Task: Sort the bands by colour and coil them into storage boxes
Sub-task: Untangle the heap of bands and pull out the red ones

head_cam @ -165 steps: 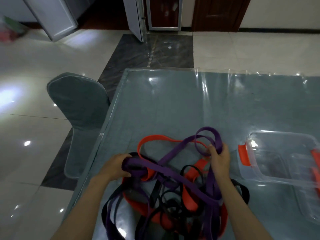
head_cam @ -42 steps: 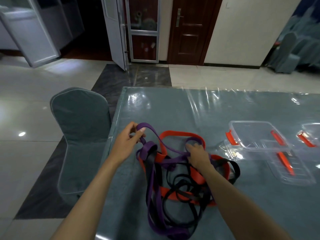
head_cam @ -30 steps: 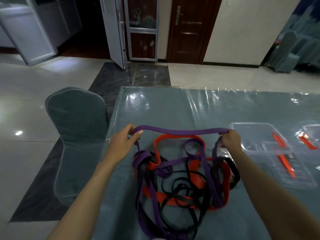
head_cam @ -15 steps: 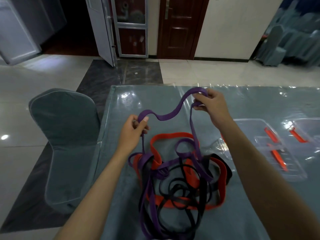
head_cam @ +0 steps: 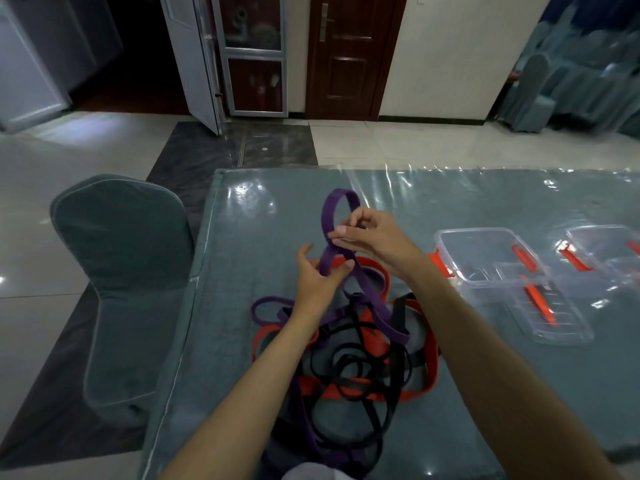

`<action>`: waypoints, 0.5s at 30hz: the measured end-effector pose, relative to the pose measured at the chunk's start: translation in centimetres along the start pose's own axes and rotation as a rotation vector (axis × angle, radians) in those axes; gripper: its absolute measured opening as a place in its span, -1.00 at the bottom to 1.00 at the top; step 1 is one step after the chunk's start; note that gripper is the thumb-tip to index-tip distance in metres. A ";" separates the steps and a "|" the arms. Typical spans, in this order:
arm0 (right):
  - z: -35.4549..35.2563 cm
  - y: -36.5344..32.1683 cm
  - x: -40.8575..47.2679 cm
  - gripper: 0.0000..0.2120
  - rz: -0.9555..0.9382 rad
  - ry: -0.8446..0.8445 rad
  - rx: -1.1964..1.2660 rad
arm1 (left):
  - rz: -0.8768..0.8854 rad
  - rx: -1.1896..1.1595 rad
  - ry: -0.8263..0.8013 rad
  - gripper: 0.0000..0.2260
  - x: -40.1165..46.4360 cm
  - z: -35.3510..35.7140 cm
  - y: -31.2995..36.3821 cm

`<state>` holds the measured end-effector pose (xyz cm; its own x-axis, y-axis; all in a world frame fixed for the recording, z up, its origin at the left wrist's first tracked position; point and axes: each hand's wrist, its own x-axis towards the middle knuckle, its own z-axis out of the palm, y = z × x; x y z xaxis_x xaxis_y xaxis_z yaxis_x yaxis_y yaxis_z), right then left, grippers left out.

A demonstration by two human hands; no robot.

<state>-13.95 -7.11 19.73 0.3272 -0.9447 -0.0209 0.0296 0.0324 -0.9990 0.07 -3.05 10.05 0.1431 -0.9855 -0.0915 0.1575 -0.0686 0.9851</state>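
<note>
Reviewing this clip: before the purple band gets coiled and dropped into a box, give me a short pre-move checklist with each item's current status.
1. Both hands on purple band: ok; left hand grips it low, right hand pinches the loop.
2. Band free of the pile: not ok; its tail runs down among the orange and black bands.
3. Box open: ok; no lid on it.
4. Box contents: cannot tell; clear plastic and glare.
5. Coil formed: not ok; one loose loop only.

hands [head_cam: 372, 237] closer | purple band [head_cam: 329, 216] now looped upright
</note>
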 end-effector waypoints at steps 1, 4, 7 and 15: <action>-0.1 0.3 -0.5 -0.84 0.025 -0.014 0.086 | -0.004 -0.024 0.039 -0.32 0.0 0.2 -0.1; -0.2 1.1 -1.5 -0.88 0.071 -0.021 0.147 | 0.014 -0.106 0.007 -0.39 0.6 1.4 0.1; -1.6 1.9 -2.4 -0.96 0.104 0.071 0.164 | 0.022 0.009 -0.022 -0.62 0.7 2.5 0.4; -9.4 9.9 -8.3 -0.88 0.350 0.541 -0.061 | 0.023 0.599 -0.156 -0.87 -0.7 -0.6 -5.2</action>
<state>-25.27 -2.01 9.60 -0.2146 -0.9131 -0.3467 -0.0517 0.3651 -0.9295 -0.23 -1.94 4.91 -0.0119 -0.9958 -0.0912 -0.4264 -0.0774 0.9012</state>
